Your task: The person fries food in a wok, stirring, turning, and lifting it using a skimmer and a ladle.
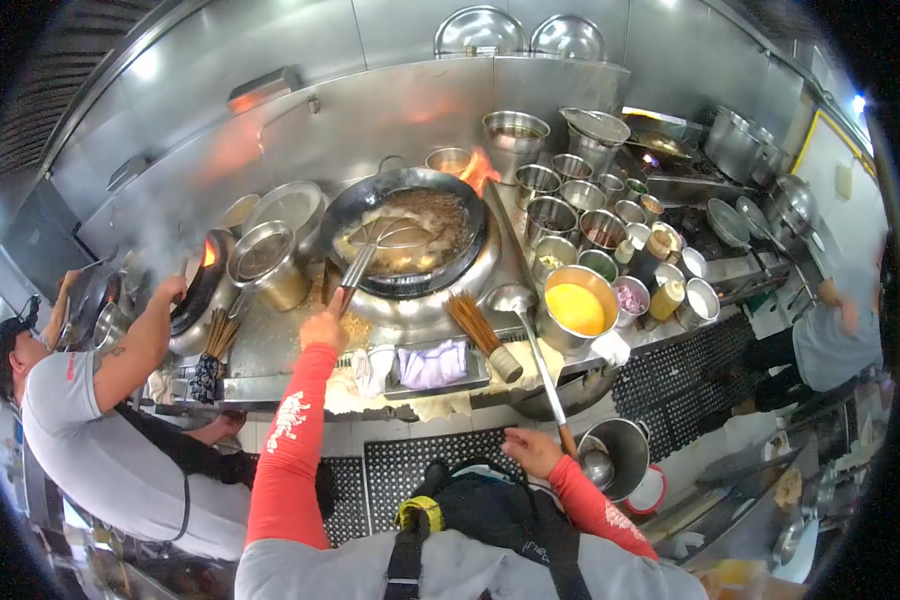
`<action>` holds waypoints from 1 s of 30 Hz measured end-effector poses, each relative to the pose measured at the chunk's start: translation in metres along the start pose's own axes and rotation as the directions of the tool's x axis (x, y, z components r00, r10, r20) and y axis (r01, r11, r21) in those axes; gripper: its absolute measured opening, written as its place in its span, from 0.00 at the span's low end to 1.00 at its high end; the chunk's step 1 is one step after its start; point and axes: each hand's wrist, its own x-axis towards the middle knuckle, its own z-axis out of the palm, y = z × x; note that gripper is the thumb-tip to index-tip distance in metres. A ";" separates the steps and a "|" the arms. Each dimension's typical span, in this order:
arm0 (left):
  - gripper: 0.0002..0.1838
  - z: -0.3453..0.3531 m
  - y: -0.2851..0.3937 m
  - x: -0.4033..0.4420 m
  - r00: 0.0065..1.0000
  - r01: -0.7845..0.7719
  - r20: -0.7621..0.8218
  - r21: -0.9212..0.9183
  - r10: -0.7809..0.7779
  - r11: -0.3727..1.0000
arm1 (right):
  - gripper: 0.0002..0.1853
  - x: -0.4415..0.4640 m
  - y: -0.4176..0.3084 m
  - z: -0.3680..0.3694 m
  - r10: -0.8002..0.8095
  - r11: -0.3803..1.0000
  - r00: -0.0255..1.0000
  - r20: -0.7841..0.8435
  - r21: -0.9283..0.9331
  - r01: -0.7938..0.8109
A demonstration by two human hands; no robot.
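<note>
Closed around the wooden handle of a wire skimmer (394, 233) is my left hand (324, 326). The skimmer's round head lies over bubbling oil and pale food in a large black wok (340, 215). My right hand (534, 451) hangs low before my body, its fingers apart and nothing in them, close to the wooden end of a long ladle (542, 375). That ladle's bowl rests on the counter beside a bamboo brush (483, 336). Flame rises at the wok's right rear edge.
A pot of yellow liquid (576, 307), several metal containers and sauce bottles (667, 300) stand right of the wok. Folded cloths (432, 366) lie on the front edge. A co-worker (120, 430) works at the left; another person (835, 335) stands at the right.
</note>
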 end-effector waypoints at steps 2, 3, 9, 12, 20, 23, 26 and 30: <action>0.37 -0.003 0.009 -0.012 1.000 -0.009 0.001 -0.039 0.009 0.999 | 0.26 0.000 0.007 0.001 -0.026 1.000 1.000 -0.005 0.012 0.026; 0.37 -0.003 0.011 -0.018 1.000 -0.015 0.002 -0.061 0.015 0.998 | 0.26 -0.001 0.009 0.002 -0.037 0.999 0.999 -0.009 0.018 0.037; 0.38 0.016 -0.011 -0.024 0.996 -0.073 -0.062 -0.068 0.069 0.995 | 0.26 -0.008 0.031 0.002 0.006 0.989 1.000 0.027 0.149 -0.010; 0.38 0.010 -0.016 -0.019 0.999 -0.040 -0.015 -0.012 0.040 0.999 | 0.26 -0.015 0.042 0.001 -0.003 0.991 1.000 -0.016 0.135 0.005; 0.38 0.009 -0.036 0.013 0.999 -0.043 -0.028 -0.016 0.043 0.999 | 0.24 -0.016 0.031 -0.002 -0.005 0.996 1.000 -0.019 0.088 0.007; 0.38 0.025 -0.039 0.013 0.996 -0.075 -0.050 -0.021 0.074 0.997 | 0.23 -0.015 0.024 -0.003 -0.005 0.997 1.000 -0.031 0.082 0.007; 0.37 0.026 -0.039 0.007 0.994 -0.094 -0.050 -0.042 0.092 0.995 | 0.23 -0.018 0.021 0.000 0.014 0.996 0.999 -0.042 0.091 -0.010; 0.37 0.027 -0.038 0.006 0.990 -0.116 -0.088 -0.083 0.108 0.990 | 0.23 -0.017 0.014 0.003 -0.023 0.999 0.999 -0.036 0.044 0.025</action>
